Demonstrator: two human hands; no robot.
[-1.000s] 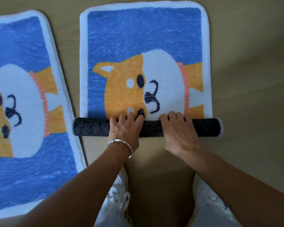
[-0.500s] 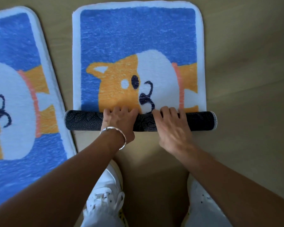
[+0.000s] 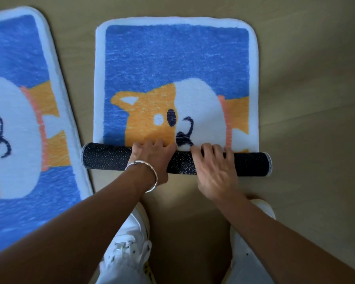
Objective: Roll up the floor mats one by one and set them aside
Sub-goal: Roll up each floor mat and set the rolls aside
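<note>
The left hand point(image 3: 152, 158) and right hand point(image 3: 213, 171) curled their fingers over the part-rolled mat point(image 3: 176, 64), which looked soft, light and grippy-backed, probably best held mid-roll.

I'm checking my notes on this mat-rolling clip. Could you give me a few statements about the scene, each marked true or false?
1. The left hand and the right hand both grip the dark roll of the dog mat. True.
2. The dog mat is fully rolled up. False: a large part lies flat on the wooden floor beyond the roll.
3. A second dog mat lies flat to the left. True.
4. The silver bracelet is on the right wrist. False: it is on the left wrist.
5. The shoes are black. False: they are white.
</note>
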